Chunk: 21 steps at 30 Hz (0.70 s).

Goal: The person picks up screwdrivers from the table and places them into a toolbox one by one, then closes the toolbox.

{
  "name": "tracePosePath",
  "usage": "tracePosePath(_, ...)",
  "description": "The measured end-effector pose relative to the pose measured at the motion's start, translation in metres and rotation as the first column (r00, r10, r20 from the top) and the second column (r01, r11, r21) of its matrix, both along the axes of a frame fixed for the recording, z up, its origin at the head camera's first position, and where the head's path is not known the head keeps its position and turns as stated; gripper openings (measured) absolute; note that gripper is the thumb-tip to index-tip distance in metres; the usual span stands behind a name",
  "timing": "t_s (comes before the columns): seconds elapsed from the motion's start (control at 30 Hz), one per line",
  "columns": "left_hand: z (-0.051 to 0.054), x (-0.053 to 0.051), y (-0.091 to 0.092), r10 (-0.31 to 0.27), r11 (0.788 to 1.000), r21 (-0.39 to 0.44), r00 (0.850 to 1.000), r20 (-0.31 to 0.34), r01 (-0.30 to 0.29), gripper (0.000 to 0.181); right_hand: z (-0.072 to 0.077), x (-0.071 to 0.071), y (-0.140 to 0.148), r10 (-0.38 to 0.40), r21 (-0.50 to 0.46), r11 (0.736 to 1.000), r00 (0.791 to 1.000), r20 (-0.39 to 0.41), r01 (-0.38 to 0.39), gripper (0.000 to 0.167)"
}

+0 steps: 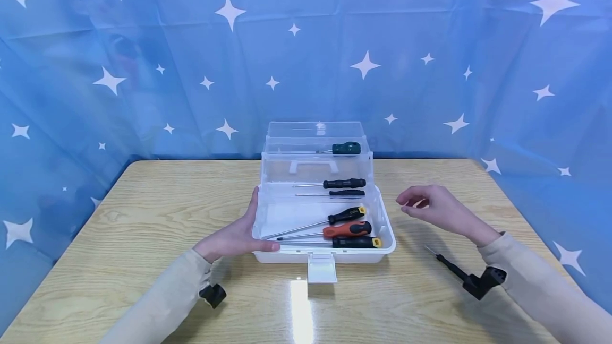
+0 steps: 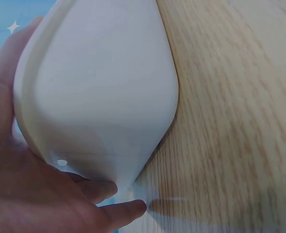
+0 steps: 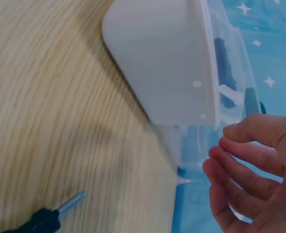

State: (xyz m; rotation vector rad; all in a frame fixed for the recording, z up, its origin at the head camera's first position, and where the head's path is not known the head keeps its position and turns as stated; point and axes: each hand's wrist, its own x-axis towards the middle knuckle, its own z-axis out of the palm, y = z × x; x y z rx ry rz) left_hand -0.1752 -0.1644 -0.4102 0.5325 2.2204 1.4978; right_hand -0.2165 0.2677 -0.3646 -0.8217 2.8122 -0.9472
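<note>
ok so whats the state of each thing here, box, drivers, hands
Box, open
Lid, raised at the back
Latch, unfastened, flipped down
Orange driver, lying, shaft left
Yellow-ended drivers, lying, shafts left
Rear black drivers, lying, shafts left
Green driver, lying, shaft left
Loose driver, lying on table
Left hand, holding box
Right hand, empty, fingers bent

blue star-patterned curtain (image 1: 306, 68), pale wood-grain tabletop (image 1: 191, 200)
</note>
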Motion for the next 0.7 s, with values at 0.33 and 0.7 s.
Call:
tracePosePath(0.33,-0.001,-0.002,-0.001,-0.021,0.999,0.027,0.999,-0.024,0.022,0.128,-0.007,0.004,0.014,0.023,0.034,0.999,1.000,0.007,-0.024,0.015)
tracePosePath(0.7,-0.001,-0.003,-0.001,-0.030,0.999,0.028,0.999,-0.031,0.031,0.129,-0.013,0.008,0.027,0.045,0.057,0.997,0.999,0.029,-0.047,0.019)
